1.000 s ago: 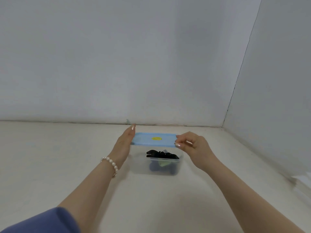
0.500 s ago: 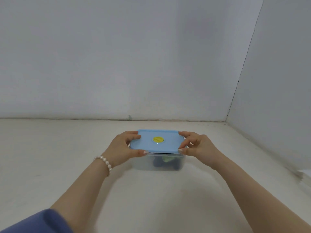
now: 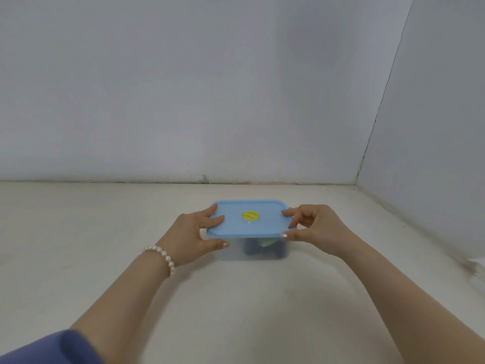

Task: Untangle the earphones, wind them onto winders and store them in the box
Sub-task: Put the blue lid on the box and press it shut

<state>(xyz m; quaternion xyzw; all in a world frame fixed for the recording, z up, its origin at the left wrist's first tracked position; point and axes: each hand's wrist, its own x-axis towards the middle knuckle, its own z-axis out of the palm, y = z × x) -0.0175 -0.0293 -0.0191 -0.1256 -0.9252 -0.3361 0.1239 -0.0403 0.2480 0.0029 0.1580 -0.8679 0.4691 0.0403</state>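
The clear box (image 3: 252,252) stands on the tabletop (image 3: 78,232), under a blue lid (image 3: 246,219) with a yellow knob (image 3: 251,215). Green and dark shapes show inside. The left hand (image 3: 195,236) and right hand (image 3: 313,227) pinch the lid's two ends.

Both hands (image 3: 193,233) (image 3: 316,228) grip the box's blue lid (image 3: 248,219).
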